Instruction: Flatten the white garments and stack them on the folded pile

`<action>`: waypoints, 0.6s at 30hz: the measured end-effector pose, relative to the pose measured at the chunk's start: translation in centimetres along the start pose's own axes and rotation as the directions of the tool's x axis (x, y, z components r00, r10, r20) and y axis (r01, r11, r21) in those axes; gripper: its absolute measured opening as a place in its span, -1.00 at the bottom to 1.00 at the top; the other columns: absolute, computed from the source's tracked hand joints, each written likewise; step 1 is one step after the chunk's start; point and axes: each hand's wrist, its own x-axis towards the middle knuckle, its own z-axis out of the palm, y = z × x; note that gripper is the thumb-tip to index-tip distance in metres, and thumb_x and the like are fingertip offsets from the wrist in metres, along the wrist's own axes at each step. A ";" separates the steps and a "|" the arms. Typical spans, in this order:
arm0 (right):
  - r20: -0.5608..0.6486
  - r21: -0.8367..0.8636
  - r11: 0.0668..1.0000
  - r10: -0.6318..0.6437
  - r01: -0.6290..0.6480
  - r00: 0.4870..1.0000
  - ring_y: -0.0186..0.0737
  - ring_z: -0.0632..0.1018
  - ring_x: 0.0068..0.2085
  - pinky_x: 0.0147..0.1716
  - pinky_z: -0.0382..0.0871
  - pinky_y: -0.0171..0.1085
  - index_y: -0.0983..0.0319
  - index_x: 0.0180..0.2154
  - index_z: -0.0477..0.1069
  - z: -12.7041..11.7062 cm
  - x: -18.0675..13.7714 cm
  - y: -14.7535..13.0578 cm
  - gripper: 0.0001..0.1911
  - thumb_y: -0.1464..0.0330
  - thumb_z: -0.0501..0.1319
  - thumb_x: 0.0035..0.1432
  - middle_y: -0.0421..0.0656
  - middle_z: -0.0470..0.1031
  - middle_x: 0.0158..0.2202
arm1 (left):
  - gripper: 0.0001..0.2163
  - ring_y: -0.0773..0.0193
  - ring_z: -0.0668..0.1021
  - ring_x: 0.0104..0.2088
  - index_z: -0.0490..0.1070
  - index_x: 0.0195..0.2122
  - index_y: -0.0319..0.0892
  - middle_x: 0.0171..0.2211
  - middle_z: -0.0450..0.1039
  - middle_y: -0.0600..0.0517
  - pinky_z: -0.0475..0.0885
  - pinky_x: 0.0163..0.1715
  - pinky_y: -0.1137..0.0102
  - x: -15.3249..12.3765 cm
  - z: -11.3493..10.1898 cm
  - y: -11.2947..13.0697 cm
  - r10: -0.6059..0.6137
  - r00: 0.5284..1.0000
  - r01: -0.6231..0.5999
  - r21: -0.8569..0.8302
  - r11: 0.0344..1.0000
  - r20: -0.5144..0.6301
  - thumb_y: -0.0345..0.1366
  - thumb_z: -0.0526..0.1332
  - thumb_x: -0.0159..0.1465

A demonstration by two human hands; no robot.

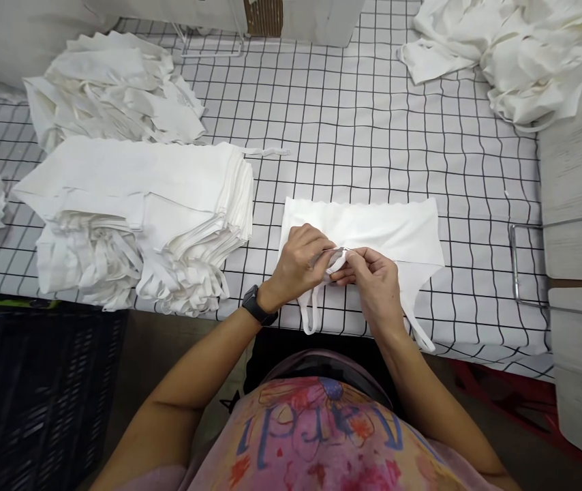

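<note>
A white garment (373,228) is laid flat on the grid-patterned counter (352,123), near its front edge, and one of its straps (336,261) is pinched between the left hand (298,262) and the right hand (373,283), whose fingers are closed on it where the two hands meet. A small metal tool seems to be held at the left fingers, though it cannot be told clearly. A folded stack of white pieces (158,198) is seen to the left and a loose heap (516,48) at the far right.
</note>
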 end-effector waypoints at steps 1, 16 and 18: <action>0.002 0.002 1.000 -0.008 0.008 1.000 -0.29 0.63 -0.49 -0.47 0.51 -0.38 0.24 -0.38 0.49 0.1 0.0 0.0 -0.79 0.24 0.31 0.23 -0.20 0.58 -0.52 | -0.92 0.25 0.51 -0.29 0.47 -0.28 -0.17 -0.36 0.52 0.04 0.42 -0.20 0.26 0.0 -0.1 0.0 -0.023 1.000 0.023 -0.018 1.000 0.004 -0.43 0.24 0.37; -0.001 -0.013 1.000 -0.018 0.018 1.000 -0.36 0.50 -0.59 -0.54 0.43 -0.40 0.24 -0.41 0.47 0.7 0.0 -0.6 -0.78 0.24 0.31 0.22 -0.24 0.50 -0.60 | -0.91 0.27 0.54 -0.28 0.52 -0.31 -0.17 -0.36 0.56 0.04 0.44 -0.16 0.26 0.1 -0.2 0.1 -0.103 0.994 0.106 -0.087 0.991 0.035 -0.39 0.27 0.36; 0.003 -0.024 1.000 -0.017 0.018 1.000 -0.36 0.50 -0.58 -0.52 0.44 -0.39 0.24 -0.40 0.48 0.7 -0.1 -0.7 -0.78 0.24 0.31 0.22 -0.24 0.51 -0.59 | -0.91 0.28 0.54 -0.29 0.51 -0.31 -0.16 -0.36 0.56 0.05 0.43 -0.17 0.26 0.1 -0.2 0.1 -0.094 0.995 0.096 -0.071 0.993 0.038 -0.38 0.27 0.37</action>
